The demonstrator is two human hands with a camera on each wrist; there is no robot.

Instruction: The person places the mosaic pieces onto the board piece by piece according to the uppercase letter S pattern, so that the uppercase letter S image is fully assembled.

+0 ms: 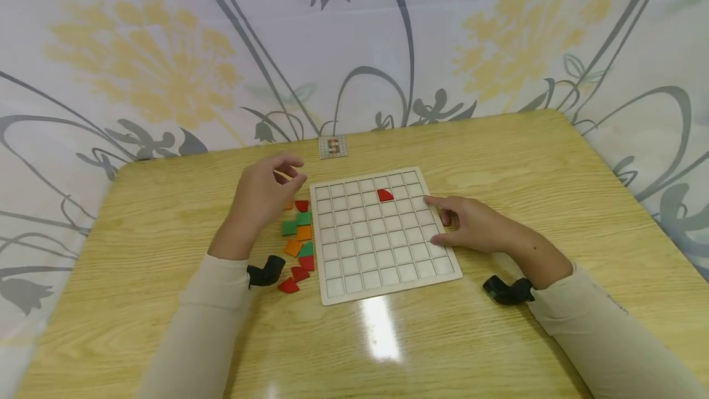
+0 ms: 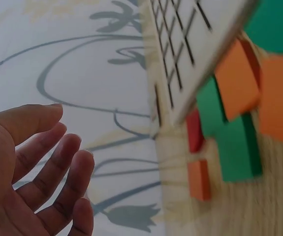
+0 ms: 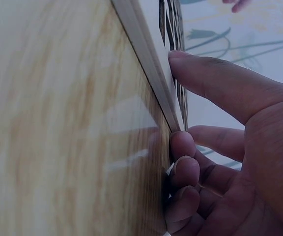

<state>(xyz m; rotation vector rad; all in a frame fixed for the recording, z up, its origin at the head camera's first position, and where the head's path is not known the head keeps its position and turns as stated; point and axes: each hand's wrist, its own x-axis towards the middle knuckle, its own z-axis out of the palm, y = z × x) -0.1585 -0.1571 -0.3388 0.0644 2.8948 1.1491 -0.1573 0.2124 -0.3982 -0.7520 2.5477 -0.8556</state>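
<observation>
A white gridded board (image 1: 386,225) lies on the table with one red quarter-round piece (image 1: 384,194) in an upper cell. My left hand (image 1: 267,188) hovers over the table beside the board's upper left corner, fingers loosely bent, with nothing in them; in the left wrist view the same hand (image 2: 43,172) is empty. Below it, several red, green and orange pieces (image 1: 303,233) lie along the board's left edge. My right hand (image 1: 473,225) rests at the board's right edge, and in the right wrist view its thumb lies on the rim (image 3: 156,73) with other fingertips against the side.
A small patterned card (image 1: 333,146) lies behind the board near the table's back edge. The wooden table (image 1: 498,159) backs onto a flowered cloth (image 1: 354,36). Black wrist devices sit at both wrists, the left one (image 1: 267,271) close to the loose red pieces.
</observation>
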